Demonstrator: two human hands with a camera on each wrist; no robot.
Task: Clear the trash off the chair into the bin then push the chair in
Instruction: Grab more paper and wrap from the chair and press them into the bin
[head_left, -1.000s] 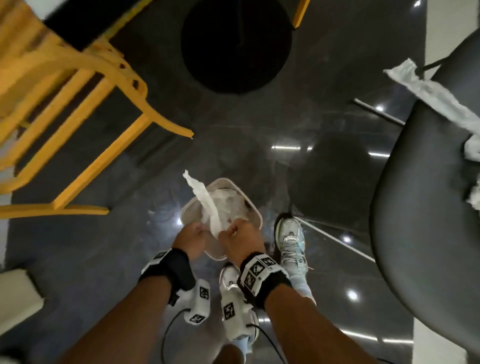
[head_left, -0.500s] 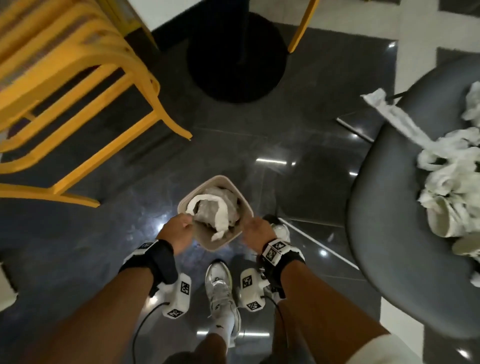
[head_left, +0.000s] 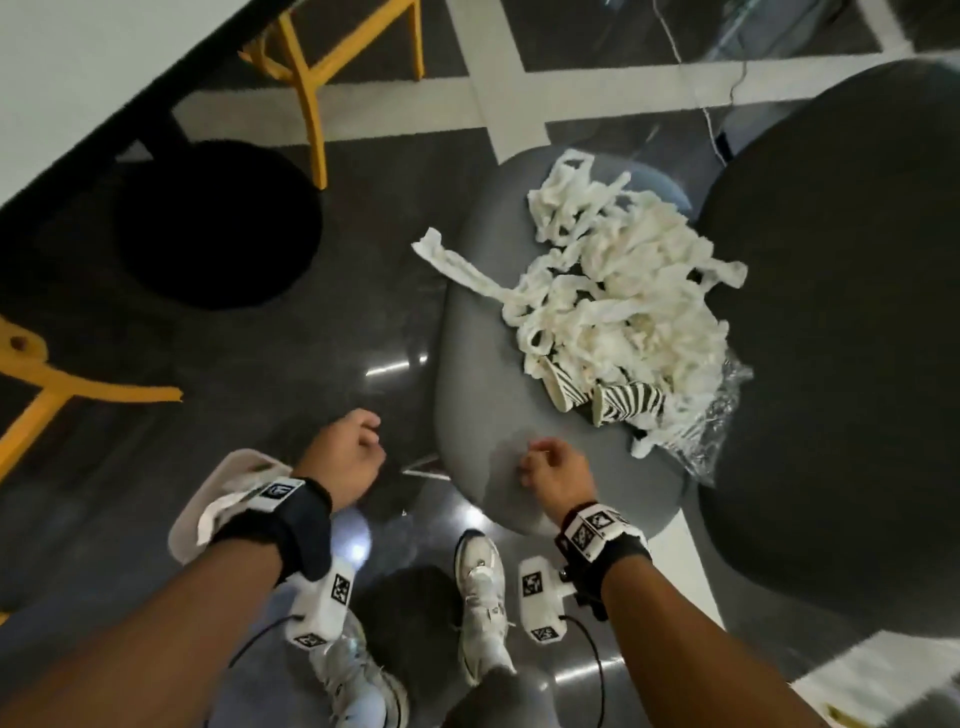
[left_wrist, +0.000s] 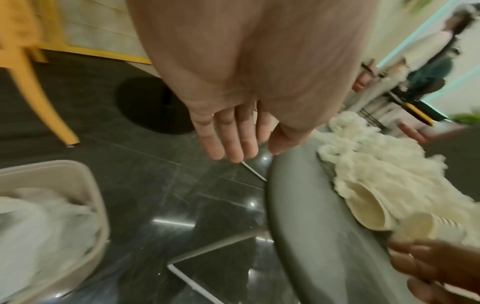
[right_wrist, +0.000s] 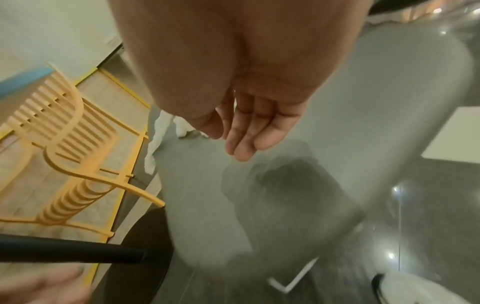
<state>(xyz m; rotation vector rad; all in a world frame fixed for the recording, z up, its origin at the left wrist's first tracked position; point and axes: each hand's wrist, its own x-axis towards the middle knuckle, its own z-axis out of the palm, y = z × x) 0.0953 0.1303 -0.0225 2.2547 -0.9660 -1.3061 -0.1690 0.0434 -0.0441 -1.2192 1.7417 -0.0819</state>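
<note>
Dark glossy floor (head_left: 260, 395), crossed by pale bands at the far side. A black round pedestal base (head_left: 218, 223) is seen on it, with yellow chair legs (head_left: 306, 98) beyond and more yellow framing at the left edge.

A grey chair (head_left: 478, 332) is stood to the right of centre, its dark backrest (head_left: 841, 322) filling the right side. On the seat a large heap of torn white paper strips (head_left: 613, 291) is piled, one strip trailing over the left rim. At the near edge of the heap two zebra-striped paper cups (head_left: 623, 402) are laid on their sides, with crumpled clear plastic (head_left: 711, 415) just beside them against the backrest.

A beige bin (left_wrist: 78, 185) is set on the floor to the left of the chair, partly hidden under the left forearm in the head view; white paper is already held inside it.

White shoes (head_left: 480, 577) are planted between bin and chair.

Left hand (head_left: 345, 457) is held over the floor between bin and seat edge, empty, fingers (left_wrist: 228, 135) loosely extended and close together. Right hand (head_left: 553, 475) is held above the bare front of the seat, empty, fingers (right_wrist: 244, 135) relaxed and slightly curved, touching nothing.
</note>
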